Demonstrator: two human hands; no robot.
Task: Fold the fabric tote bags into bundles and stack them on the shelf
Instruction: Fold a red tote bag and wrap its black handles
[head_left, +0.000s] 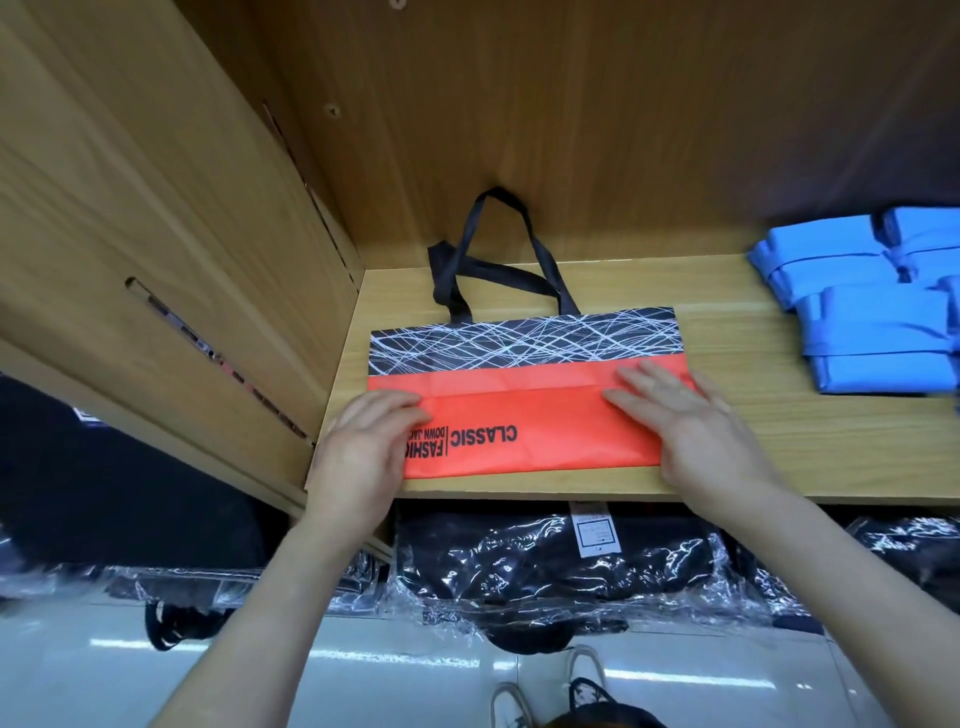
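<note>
Orange-and-black printed fabric tote bag (524, 395) | flat on wooden shelf (779, 415), lower panel folded up | left hand (363, 447), right hand (691, 426): palms flat, unclenched, pressing crease | folded blue fabric bundles (862, 312) stacked right, apart

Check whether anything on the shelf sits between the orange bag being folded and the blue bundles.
Nothing visible does. Bare shelf separates the orange bag, pressed under the left hand and right hand, from the blue bundles.

Orange-black tote bag (524, 415) half-folded on shelf (779, 447)
</note>
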